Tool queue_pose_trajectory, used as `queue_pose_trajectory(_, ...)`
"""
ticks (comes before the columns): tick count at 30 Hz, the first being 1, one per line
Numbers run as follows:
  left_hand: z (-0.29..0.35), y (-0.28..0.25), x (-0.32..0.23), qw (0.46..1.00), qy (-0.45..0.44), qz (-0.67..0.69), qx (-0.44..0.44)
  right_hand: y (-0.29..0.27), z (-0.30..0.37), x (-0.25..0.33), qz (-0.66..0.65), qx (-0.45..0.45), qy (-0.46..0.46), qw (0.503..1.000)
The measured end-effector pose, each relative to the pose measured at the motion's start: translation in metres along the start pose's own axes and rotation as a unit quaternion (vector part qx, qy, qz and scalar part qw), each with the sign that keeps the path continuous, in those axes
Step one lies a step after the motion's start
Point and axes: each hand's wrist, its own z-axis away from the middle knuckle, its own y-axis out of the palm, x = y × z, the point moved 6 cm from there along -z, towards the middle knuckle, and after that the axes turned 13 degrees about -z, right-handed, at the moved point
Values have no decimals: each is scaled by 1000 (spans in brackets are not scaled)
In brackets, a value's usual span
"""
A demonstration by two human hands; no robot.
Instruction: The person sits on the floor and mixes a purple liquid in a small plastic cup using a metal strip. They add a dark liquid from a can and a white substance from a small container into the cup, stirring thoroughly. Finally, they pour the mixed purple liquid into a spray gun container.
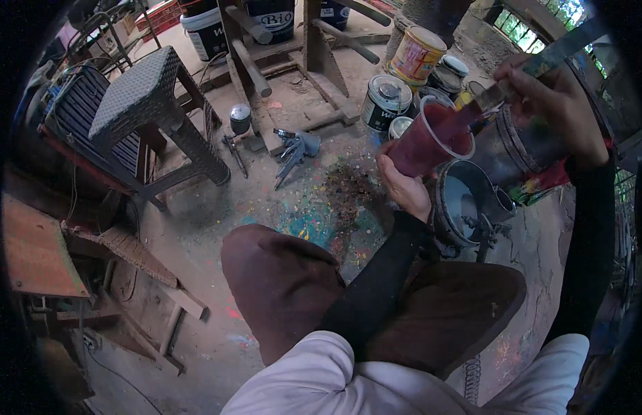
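Note:
My left hand (408, 185) is wrapped round a clear plastic cup (419, 146), which tilts to the right. Dark red paint coats its inside. Over on the right, my raised right hand (562, 97) grips a long flat stick (504, 90) smeared with paint. The stick's red-coated lower end reaches into the cup's mouth; its other end sticks out past my hand toward the upper right. Just below the cup stands a dark bucket (442, 207) with greyish liquid inside.
Several paint cans, including a yellow and red one (416, 54), stand beyond the cup. Spray guns (293, 153) lie on the paint-spattered floor (314, 214). A grey woven stool (144, 90) is at left, a wooden frame (321, 62) at the back. A coiled hose (472, 380) lies by my right leg.

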Motion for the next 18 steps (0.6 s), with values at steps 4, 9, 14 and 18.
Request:
queue_pose_trajectory(4, -3, -8, 6, 999, 1, -21, -40, 2, 0, 7, -5, -36, -17, 999)
queue_pose_trajectory(9, -3, -8, 8, 999, 25, -7, -36, 7, 2, -2, 2, -8, 18, 1000)
queue_pose_trajectory(14, 3, -6, 5, 999, 27, -3, -41, 10, 0, -10, -46, -45, 26, 998)
queue_pose_trajectory(18, 11, -2, -7, 991, 93, -27, -91, 15, 3, -14, -46, -69, 47, 995)
